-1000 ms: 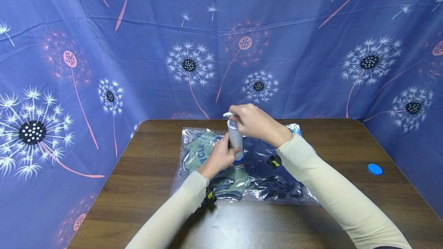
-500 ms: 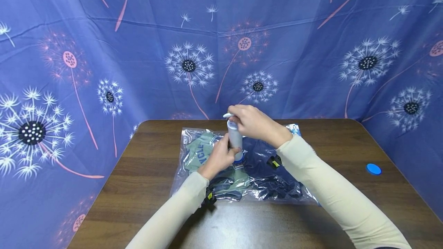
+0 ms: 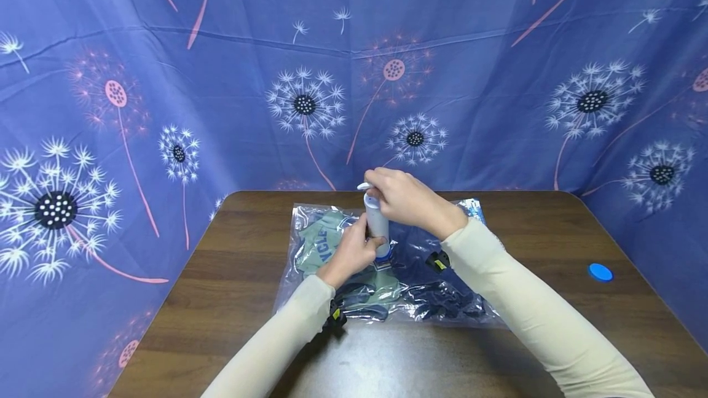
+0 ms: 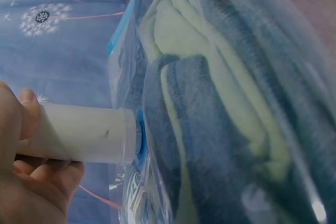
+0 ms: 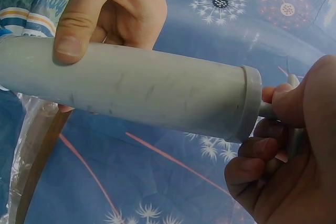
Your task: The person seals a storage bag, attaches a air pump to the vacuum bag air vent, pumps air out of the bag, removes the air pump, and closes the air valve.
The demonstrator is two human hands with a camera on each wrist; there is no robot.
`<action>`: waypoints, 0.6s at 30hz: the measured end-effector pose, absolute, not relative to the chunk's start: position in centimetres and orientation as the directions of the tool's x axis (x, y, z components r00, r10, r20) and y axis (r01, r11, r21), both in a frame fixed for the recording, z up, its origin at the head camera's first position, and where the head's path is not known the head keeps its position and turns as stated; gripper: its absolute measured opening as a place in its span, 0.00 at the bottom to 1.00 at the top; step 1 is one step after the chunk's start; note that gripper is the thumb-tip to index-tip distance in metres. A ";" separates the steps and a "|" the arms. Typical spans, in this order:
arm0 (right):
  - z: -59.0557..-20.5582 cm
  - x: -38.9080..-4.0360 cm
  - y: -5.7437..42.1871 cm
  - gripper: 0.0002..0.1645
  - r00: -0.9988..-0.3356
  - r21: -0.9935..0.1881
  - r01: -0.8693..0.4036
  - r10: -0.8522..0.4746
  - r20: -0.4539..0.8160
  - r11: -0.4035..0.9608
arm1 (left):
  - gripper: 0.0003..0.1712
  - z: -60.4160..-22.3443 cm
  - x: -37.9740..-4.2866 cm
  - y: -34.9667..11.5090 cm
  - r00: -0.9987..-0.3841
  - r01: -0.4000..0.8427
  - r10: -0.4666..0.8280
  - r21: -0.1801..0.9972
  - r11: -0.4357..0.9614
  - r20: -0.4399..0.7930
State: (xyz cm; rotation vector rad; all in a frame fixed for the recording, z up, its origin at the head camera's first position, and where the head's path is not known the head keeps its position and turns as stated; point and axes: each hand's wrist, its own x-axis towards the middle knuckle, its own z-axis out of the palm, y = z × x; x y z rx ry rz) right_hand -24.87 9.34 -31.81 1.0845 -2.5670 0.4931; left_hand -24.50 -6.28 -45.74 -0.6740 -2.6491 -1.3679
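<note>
A white hand pump (image 3: 377,223) stands upright on the blue valve (image 4: 140,137) of a clear vacuum storage bag (image 3: 284,293). My left hand (image 3: 354,247) grips the pump's barrel low down, thumb along one side in the right wrist view. Above it, my right hand (image 3: 406,197) holds the pump's handle (image 3: 364,185), its fingers curled round it and hiding most of it. Only a short piece of rod (image 5: 266,109) shows between handle and barrel cap. Inside the bag lie a green garment (image 3: 323,241) with dark lettering and dark blue clothes (image 3: 412,241).
On the right of the brown wooden table (image 3: 553,324) lies a round blue cap (image 3: 600,272). A blue cloth (image 3: 470,78) with dandelion prints hangs behind the table and along both sides. Small black devices (image 3: 439,260) sit at the wrists, close over the bag.
</note>
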 end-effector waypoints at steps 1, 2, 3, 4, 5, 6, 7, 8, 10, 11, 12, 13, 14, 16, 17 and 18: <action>-31.8 -24.9 9.3 0.08 -0.666 -0.190 -0.731 -0.623 0.410 0.656 | 0.23 -45.8 -24.5 -6.3 -0.899 0.419 0.346 0.757 0.501 0.269; -31.8 -24.8 9.3 0.09 -0.669 -0.190 -0.728 -0.622 0.407 0.658 | 0.23 -45.8 -24.5 -6.3 -0.897 0.423 0.347 0.753 0.504 0.272; -31.8 -24.8 9.3 0.09 -0.673 -0.193 -0.725 -0.620 0.403 0.662 | 0.23 -45.8 -24.5 -6.3 -0.896 0.428 0.348 0.747 0.508 0.276; -31.9 -24.8 9.3 0.09 -0.677 -0.194 -0.721 -0.618 0.399 0.665 | 0.23 -45.8 -24.5 -6.3 -0.895 0.429 0.349 0.745 0.511 0.277; -31.8 -24.8 9.4 0.10 -0.682 -0.197 -0.718 -0.616 0.396 0.668 | 0.23 -45.8 -24.5 -6.3 -0.893 0.435 0.349 0.739 0.515 0.283; -31.9 -24.8 9.4 0.11 -0.684 -0.201 -0.715 -0.613 0.395 0.669 | 0.22 -45.8 -24.5 -6.3 -0.892 0.439 0.348 0.734 0.518 0.288; -31.8 -24.8 9.4 0.12 -0.685 -0.204 -0.715 -0.611 0.397 0.669 | 0.22 -45.7 -24.5 -6.3 -0.891 0.442 0.347 0.730 0.521 0.292; -31.8 -24.8 9.4 0.13 -0.684 -0.206 -0.716 -0.610 0.401 0.667 | 0.22 -45.7 -24.5 -6.3 -0.890 0.445 0.346 0.727 0.523 0.297; -31.8 -24.8 9.4 0.14 -0.676 -0.207 -0.722 -0.610 0.414 0.660 | 0.22 -45.6 -24.5 -6.2 -0.892 0.441 0.342 0.730 0.522 0.295; -31.8 -24.8 9.4 0.14 -0.673 -0.210 -0.725 -0.611 0.417 0.656 | 0.22 -45.6 -24.5 -6.2 -0.893 0.441 0.340 0.729 0.523 0.296; -31.7 -24.9 9.3 0.14 -0.671 -0.212 -0.728 -0.614 0.417 0.652 | 0.22 -45.6 -24.5 -6.2 -0.894 0.439 0.338 0.730 0.524 0.295; -31.6 -25.0 9.3 0.15 -0.671 -0.217 -0.730 -0.618 0.410 0.648 | 0.22 -45.6 -24.5 -6.2 -0.895 0.436 0.338 0.732 0.524 0.291; -31.4 -25.0 9.3 0.15 -0.676 -0.231 -0.728 -0.623 0.394 0.645 | 0.23 -45.5 -24.5 -6.3 -0.896 0.433 0.339 0.733 0.524 0.288; -30.9 -25.1 9.4 0.16 -0.692 -0.267 -0.720 -0.633 0.348 0.640 | 0.23 -45.5 -24.5 -6.3 -0.897 0.429 0.341 0.737 0.521 0.281; -30.6 -25.2 9.4 0.16 -0.700 -0.286 -0.714 -0.638 0.321 0.639 | 0.23 -45.5 -24.5 -6.4 -0.897 0.428 0.344 0.741 0.518 0.278; -30.3 -25.2 9.4 0.15 -0.707 -0.305 -0.708 -0.643 0.296 0.638 | 0.23 -45.6 -24.5 -6.4 -0.896 0.427 0.347 0.744 0.513 0.275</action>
